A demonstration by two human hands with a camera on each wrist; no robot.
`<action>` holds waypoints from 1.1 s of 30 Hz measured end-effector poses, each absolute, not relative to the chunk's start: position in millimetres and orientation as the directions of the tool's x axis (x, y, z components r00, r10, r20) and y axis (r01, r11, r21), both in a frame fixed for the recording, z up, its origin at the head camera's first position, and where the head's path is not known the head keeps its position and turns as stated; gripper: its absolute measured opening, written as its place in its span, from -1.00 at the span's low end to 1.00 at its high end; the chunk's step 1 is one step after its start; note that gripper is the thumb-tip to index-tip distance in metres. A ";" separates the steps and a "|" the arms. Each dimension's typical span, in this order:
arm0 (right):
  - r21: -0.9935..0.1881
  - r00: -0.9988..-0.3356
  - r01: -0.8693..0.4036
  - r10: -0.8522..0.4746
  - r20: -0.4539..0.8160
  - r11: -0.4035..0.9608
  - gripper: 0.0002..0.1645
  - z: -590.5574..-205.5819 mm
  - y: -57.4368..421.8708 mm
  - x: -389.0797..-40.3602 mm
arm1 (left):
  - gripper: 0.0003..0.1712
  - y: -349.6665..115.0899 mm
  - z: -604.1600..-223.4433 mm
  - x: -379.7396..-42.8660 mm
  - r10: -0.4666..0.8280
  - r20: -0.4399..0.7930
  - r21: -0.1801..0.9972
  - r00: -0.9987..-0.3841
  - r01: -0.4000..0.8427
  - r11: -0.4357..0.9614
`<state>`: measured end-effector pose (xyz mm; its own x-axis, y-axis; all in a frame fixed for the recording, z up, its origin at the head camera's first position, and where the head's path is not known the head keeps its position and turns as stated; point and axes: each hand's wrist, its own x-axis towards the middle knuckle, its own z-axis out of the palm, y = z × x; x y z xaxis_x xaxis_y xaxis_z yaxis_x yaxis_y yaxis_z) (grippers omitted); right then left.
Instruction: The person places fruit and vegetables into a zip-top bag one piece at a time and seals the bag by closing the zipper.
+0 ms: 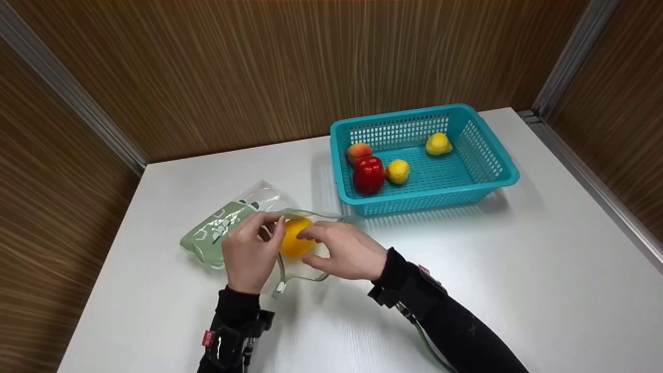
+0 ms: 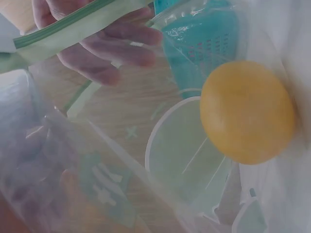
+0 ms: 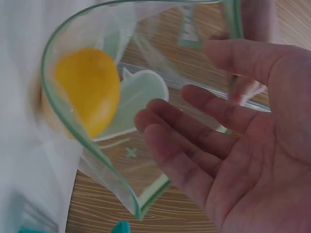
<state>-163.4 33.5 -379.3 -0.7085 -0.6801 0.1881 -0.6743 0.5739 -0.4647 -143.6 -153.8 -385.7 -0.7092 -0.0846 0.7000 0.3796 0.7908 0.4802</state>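
A clear zip bag (image 1: 305,270) with a green zip edge stands open at its mouth. Its rim is pinched by my left hand (image 1: 251,254) between thumb and fingers. Inside it lies a round, smooth orange-yellow fruit (image 1: 297,237), also seen in the right wrist view as the fruit (image 3: 90,92). My right hand (image 1: 348,251) is held at the bag mouth with fingers spread and slightly bent, apart from the fruit. In the right wrist view its palm (image 3: 252,165) shows nothing held.
A green printed bag portion (image 1: 220,230) lies left of my left hand. Behind to the right stands a turquoise basket (image 1: 424,194) holding a red bell pepper (image 1: 368,176), a peach (image 1: 358,152) and two yellow fruits, one a lemon (image 1: 438,144). Wood-grain panels (image 1: 233,77) border the white table (image 1: 466,285).
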 end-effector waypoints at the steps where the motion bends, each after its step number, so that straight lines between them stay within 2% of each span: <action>1: -0.472 -0.705 -0.677 -0.682 0.197 0.564 -0.54 -376.9 35.4 -163.0 | -0.91 -154.9 -385.4 -143.5 -0.089 0.700 0.482 -0.709 0.377 0.791; 7: -0.567 -0.743 -0.625 -0.632 0.220 0.537 -0.60 -365.6 54.4 -169.1 | -0.92 -158.8 -384.6 -143.7 -0.118 0.691 0.509 -0.713 0.364 0.780; 13: -0.677 -0.836 -0.524 -0.466 0.291 0.517 -0.66 -365.1 80.1 -185.8 | -0.92 -160.1 -384.7 -145.0 -0.120 0.693 0.506 -0.711 0.361 0.783; 20: -0.682 -0.890 -0.456 -0.317 0.328 0.573 -0.60 -377.0 98.9 -205.3 | -0.92 -161.1 -383.1 -144.2 -0.124 0.691 0.507 -0.713 0.355 0.785; 26: -0.689 -0.894 -0.448 -0.265 0.362 0.570 -0.58 -384.8 104.0 -215.5 | -0.94 -161.7 -383.4 -144.1 -0.122 0.696 0.505 -0.707 0.361 0.784; 33: -0.706 -0.921 -0.383 -0.186 0.342 0.595 -0.43 -390.4 108.6 -233.9 | -0.95 -159.2 -385.0 -145.9 -0.098 0.704 0.490 -0.703 0.381 0.784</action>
<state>-233.9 108.6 -390.4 -0.9211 -0.1862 0.3420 -0.3827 0.5953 -0.7065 -145.9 -159.2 -385.0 -0.7032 -0.0983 0.7041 0.3812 0.7838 0.4902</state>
